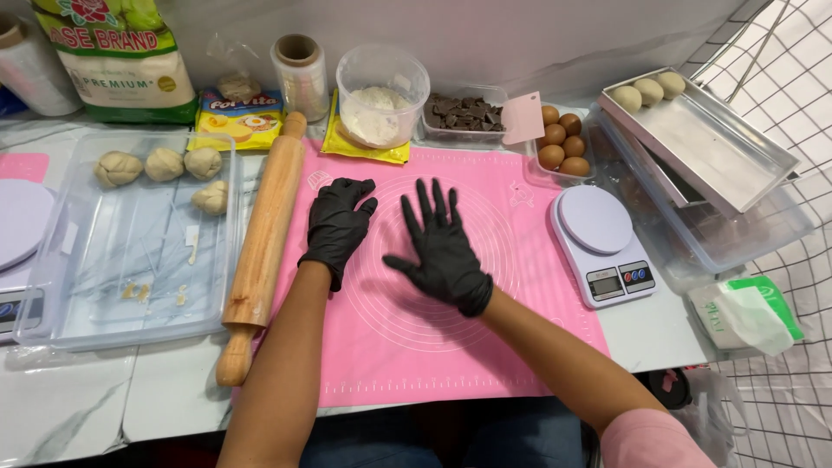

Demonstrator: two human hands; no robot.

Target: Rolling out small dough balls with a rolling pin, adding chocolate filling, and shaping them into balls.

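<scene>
Both hands in black gloves over the pink baking mat, holding nothing. Left hand rests on the mat with fingers loosely curled, just right of the wooden rolling pin, not touching it. Right hand is flat, fingers spread wide, palm down over the mat's printed circles; cannot tell if it presses the surface. Rolling pin lies along the mat's left edge, between mat and a clear plastic tray holding four dough balls. White kitchen scale sits at the mat's right edge. Behind the mat: flour tub, box of chocolate pieces, brown eggs. Metal tray far right has three more dough balls.
</scene>
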